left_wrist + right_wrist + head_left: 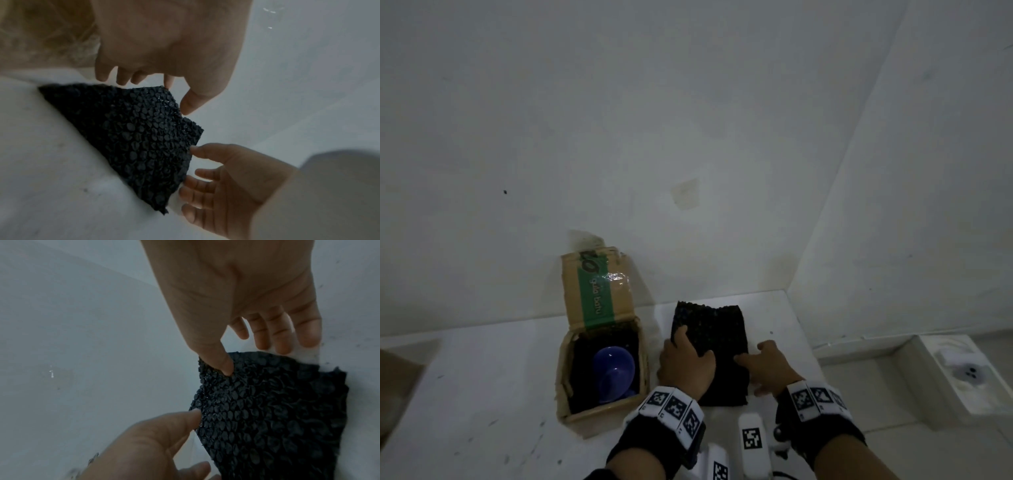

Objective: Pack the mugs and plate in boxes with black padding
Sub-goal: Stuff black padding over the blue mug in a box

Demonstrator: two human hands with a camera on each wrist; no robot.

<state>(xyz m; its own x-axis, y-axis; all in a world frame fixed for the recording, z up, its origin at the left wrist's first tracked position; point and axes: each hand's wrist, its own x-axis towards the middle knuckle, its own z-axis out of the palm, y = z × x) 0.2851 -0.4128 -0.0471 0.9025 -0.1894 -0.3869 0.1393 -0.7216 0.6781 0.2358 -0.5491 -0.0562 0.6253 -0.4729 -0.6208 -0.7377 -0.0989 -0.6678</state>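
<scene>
The black bubble-wrap padding [714, 346] lies flat on the white worktop [482, 377], its long axis running away from the person toward the wall. Just to its left stands the open cardboard box [599, 373], already lined in black and holding a blue mug [614, 371], its green-taped lid flap [594, 291] standing up at the far side.

The left hand [686, 365] sits on the sheet's left edge, nearer the box; its grip looks clamped on the padding, thumb on top and fingers curled at the edge, though the wrist view leaves some doubt how firmly. The right hand [770, 365] is on the sheet's right side with its fingers apart and nearly straight, forefinger [743, 360] pressing the top, holding nothing.

Since the box lies leftward of both hands, I judge that carrying the sheet there means a short sideways move, led by the left hand. The box opening looks narrower than the sheet is long, so it likely needs folding first.
</scene>
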